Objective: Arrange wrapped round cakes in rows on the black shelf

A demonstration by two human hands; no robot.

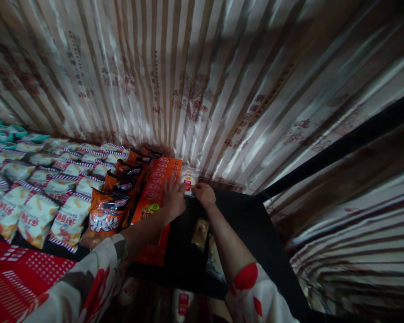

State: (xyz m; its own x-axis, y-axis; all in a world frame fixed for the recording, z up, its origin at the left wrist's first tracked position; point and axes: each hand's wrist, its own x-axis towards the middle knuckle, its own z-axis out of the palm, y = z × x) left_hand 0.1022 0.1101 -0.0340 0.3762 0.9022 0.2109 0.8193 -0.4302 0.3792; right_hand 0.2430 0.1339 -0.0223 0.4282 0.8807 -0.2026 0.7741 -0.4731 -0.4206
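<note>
A small clear-wrapped bread packet with a red and white label (188,182) lies on the black shelf (245,220), close to the curtain. My left hand (174,201) rests at its left edge, fingers stretched out over the side of a long orange printed box (157,184). On the other side my right hand (204,195) is closed, with its fingertips pinching the packet's right edge. Nearer to me, a small brown wrapped snack (199,233) lies on the shelf, and a pale wrapped packet (215,258) is partly hidden by my right forearm.
Rows of white snack bags (37,215) and orange snack bags (104,215) stand to the left. A red plastic basket (23,273) is at lower left. A striped curtain (195,89) hangs behind, and a dark pole (336,143) slants at right. More wrapped packets (182,305) sit below the shelf edge.
</note>
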